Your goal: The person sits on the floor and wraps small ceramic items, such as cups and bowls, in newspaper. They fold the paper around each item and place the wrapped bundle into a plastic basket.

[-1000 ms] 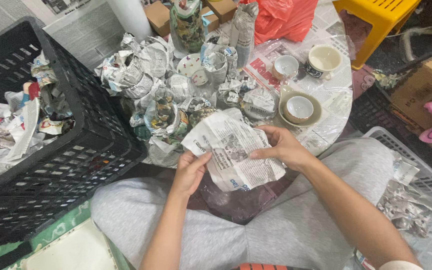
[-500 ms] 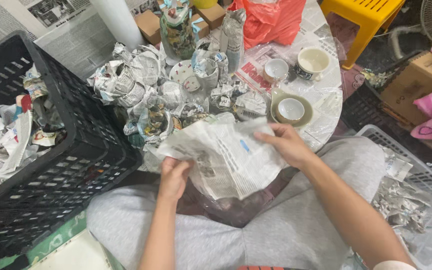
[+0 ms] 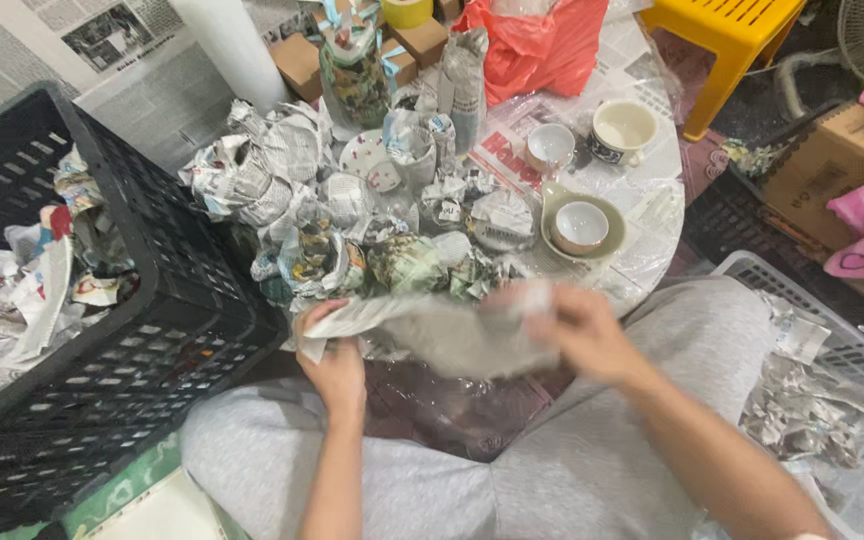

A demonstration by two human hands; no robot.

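Left hand: left hand (image 3: 335,362) closed on the near-left edge of a newspaper sheet (image 3: 432,330), fingers curled over the paper, thumb side hidden beneath it.
Right hand: right hand (image 3: 582,335) pinches the sheet's right end; motion blur smears the fingers, so the exact grip cannot be read.
Sheet: stretched nearly flat between both hands, over the lap, just in front of the table edge; print on it too blurred to make out; what lies under it is hidden.
Lap: grey trousers (image 3: 592,470); a dark plastic film (image 3: 452,410) lies between the knees, partly covered by the sheet.
Table: round table (image 3: 652,225) under clear plastic; a heap of newspaper-wrapped bundles (image 3: 332,250) crowds its left half, contents concealed.
Crockery: small cup on a saucer (image 3: 580,225) near the right hand; two more cups (image 3: 620,128) behind; patterned plate (image 3: 367,160) half buried in wrappings.
Left side: black crate (image 3: 152,330) holding crumpled newspaper, cut off by the frame.
Right side: white basket (image 3: 852,360) with crumpled paper, also cut off.
Far edge: red bag (image 3: 542,45) and yellow stool (image 3: 727,40), tops cropped.
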